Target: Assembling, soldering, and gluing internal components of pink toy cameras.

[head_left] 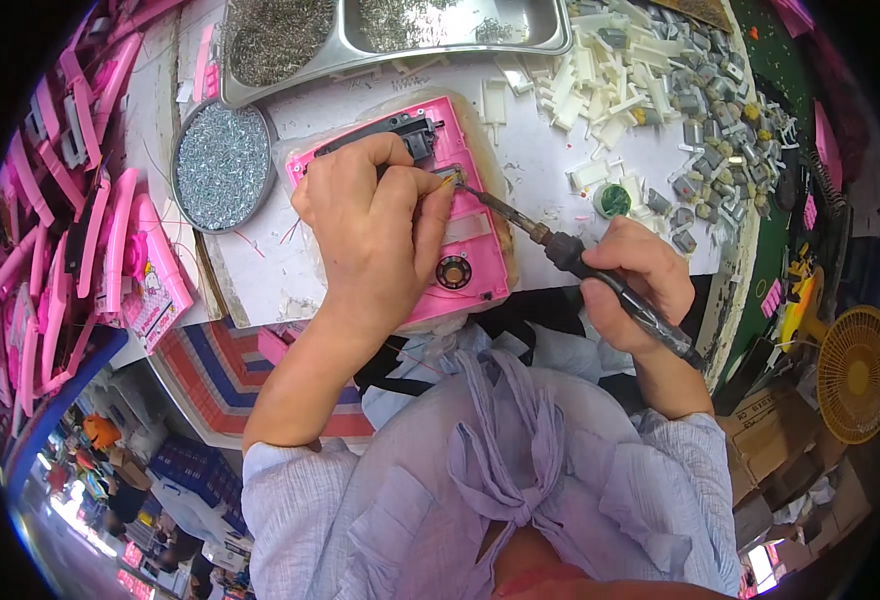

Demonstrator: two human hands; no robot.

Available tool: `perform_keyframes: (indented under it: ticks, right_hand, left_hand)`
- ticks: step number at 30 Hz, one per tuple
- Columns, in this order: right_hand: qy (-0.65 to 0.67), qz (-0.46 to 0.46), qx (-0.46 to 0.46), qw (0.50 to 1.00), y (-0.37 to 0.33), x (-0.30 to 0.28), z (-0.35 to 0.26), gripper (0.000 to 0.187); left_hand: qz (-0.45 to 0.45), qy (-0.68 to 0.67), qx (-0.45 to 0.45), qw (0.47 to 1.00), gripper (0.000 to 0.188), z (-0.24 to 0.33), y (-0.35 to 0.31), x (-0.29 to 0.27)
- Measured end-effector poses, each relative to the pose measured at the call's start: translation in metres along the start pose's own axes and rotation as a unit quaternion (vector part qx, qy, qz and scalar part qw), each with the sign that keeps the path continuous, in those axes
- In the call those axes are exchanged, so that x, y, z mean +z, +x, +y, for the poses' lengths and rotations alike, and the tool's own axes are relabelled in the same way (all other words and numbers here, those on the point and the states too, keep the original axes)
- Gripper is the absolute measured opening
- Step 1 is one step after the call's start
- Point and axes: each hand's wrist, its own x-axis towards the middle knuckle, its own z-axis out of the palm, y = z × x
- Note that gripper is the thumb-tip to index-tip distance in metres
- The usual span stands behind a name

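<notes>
A pink plastic housing [482,255] lies on the white work surface in front of me, with a black mechanism [421,138] at its top and a round black part [453,271] near its lower edge. My left hand [370,225] rests over it, thumb and finger pinched on a thin yellow wire [449,181]. Part of the housing is hidden beneath that hand. My right hand [642,282] grips a soldering iron [567,252] by its dark handle. The iron's tip meets the housing close to my left fingertips, by a small metal part.
A round dish of small screws [222,165] stands left of the housing. Beyond it sits a metal tray [510,35] of small metal parts. White plastic pieces [600,90] and small grey motors [715,150] pile up at right. Pink housings [110,240] are stacked far left. A yellow fan [857,375] is at right.
</notes>
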Motion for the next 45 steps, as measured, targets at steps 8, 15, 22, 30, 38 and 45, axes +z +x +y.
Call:
perform_keyframes:
  ticks: [8, 15, 22, 30, 38, 45]
  right_hand:
    - [0.003, 0.003, 0.014, 1.000, 0.0012, 0.0044, 0.0028, 0.023]
    - [0.000, 0.006, 0.004, 1.000, -0.0022, 0.0036, 0.0038, 0.023]
    - [0.008, 0.006, -0.014, 1.000, -0.0022, -0.0004, 0.0031, 0.023]
    - [-0.013, 0.002, -0.022, 1.000, 0.0014, 0.0046, 0.0060, 0.022]
    - [-0.022, -0.005, -0.037, 0.999, 0.0022, -0.0008, 0.0017, 0.023]
    - [-0.016, -0.004, -0.035, 0.999, 0.0026, -0.0022, 0.0008, 0.024]
  left_hand:
    - [0.001, 0.000, 0.012, 1.000, 0.019, -0.0014, 0.0005, -0.0006]
    - [0.002, 0.004, 0.014, 1.000, 0.018, -0.0014, 0.0000, 0.0002]
    - [0.003, 0.007, 0.014, 1.000, 0.018, -0.0011, -0.0005, 0.0004]
    - [0.007, 0.005, 0.013, 1.000, 0.019, -0.0005, -0.0006, 0.0010]
    - [0.006, 0.009, 0.011, 1.000, 0.018, -0.0003, -0.0010, 0.0009]
    - [0.004, 0.011, 0.010, 1.000, 0.018, 0.0002, -0.0002, 0.0001]
